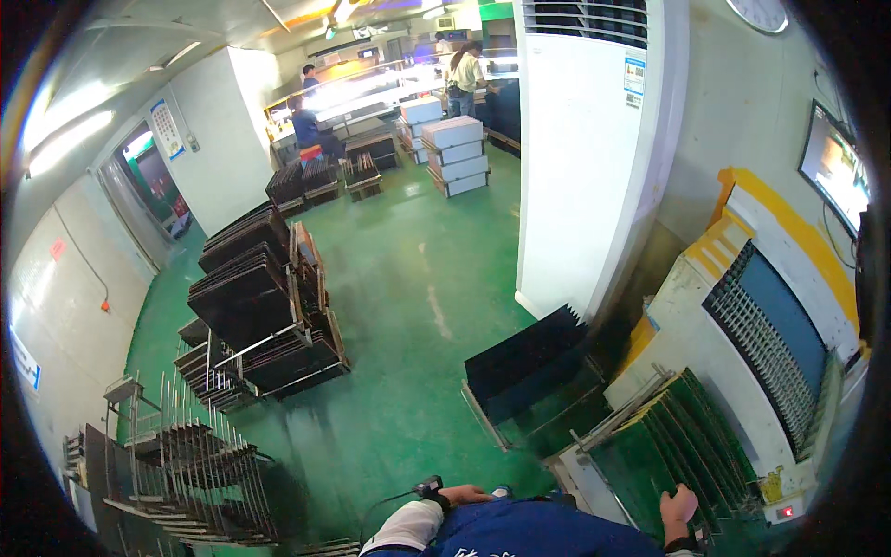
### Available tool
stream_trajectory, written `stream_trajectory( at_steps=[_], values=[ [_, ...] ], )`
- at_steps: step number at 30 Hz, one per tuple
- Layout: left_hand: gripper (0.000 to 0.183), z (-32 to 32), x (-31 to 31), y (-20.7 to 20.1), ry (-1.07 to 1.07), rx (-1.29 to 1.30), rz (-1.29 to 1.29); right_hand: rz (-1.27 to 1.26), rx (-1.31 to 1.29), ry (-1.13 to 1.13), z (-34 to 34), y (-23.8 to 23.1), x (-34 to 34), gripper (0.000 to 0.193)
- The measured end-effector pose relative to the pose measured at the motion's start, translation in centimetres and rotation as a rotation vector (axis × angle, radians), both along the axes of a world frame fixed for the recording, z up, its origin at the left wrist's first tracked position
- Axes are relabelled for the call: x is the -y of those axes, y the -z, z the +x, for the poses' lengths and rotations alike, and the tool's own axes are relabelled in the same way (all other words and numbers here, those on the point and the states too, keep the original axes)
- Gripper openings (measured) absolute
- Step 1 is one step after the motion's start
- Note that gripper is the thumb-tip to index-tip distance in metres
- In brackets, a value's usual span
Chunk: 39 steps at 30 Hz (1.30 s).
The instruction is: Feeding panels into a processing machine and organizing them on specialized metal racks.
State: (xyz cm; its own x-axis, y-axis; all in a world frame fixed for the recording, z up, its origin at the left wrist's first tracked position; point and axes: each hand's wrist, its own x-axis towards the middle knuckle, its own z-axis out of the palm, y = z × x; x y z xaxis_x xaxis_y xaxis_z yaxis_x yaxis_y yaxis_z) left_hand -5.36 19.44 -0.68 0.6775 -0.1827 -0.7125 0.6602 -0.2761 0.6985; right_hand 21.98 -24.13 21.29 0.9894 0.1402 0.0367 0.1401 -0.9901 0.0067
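At the lower right, my right hand (pixel 679 506) is closed, its fingers curled at the edge of several upright green boards (pixel 640 464). What lies inside the fingers is hidden. The boards lean in a row in a rack beside a pale machine. My left hand (pixel 466 495) rests low in front of my blue top (pixel 548 531), fingers laid out fairly flat, with nothing seen in it. On that wrist sits a small black device (pixel 429 486) with a cable.
A rack of dark boards (pixel 529 367) stands ahead on the green floor. The machine (pixel 761 343) with a roller bed flanks my right. Stacked board racks (pixel 246 297) and an upright-pin rack (pixel 195 464) stand left. White boxes (pixel 455 153) and several people are farther back.
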Motion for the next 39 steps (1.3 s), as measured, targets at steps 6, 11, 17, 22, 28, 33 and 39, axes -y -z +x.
stream_trajectory(
  at_steps=[6,11,17,22,28,33,39],
  values=[
    [0.063,-2.4,-1.2,3.9,-0.049,-0.027,0.0,0.015,0.0,0.038,0.2,0.8,0.7,0.037],
    [0.047,-4.5,-2.0,6.4,0.025,0.033,0.126,0.016,-0.066,0.07,-0.3,-0.9,-0.6,0.041],
    [0.037,-5.0,-0.5,6.3,-0.444,-0.134,0.376,0.027,-0.046,0.08,-0.6,-0.7,-0.5,0.039],
    [0.037,-5.7,-0.2,8.4,-0.496,-0.148,0.394,-0.02,0.091,-0.036,-0.2,0.4,0.2,0.034],
    [0.037,-5.0,-0.3,6.4,-0.535,-0.227,0.342,-0.017,0.031,0.007,-0.2,-0.1,-0.1,0.038],
    [0.036,-5.0,-0.1,5.7,-0.578,-0.222,0.344,-0.001,0.035,0.009,-0.2,-0.1,-0.2,0.038],
    [0.035,-4.8,-0.1,4.8,-0.586,-0.268,0.304,0.007,0.027,0.017,-0.4,-0.8,-0.7,0.038]
  ],
)
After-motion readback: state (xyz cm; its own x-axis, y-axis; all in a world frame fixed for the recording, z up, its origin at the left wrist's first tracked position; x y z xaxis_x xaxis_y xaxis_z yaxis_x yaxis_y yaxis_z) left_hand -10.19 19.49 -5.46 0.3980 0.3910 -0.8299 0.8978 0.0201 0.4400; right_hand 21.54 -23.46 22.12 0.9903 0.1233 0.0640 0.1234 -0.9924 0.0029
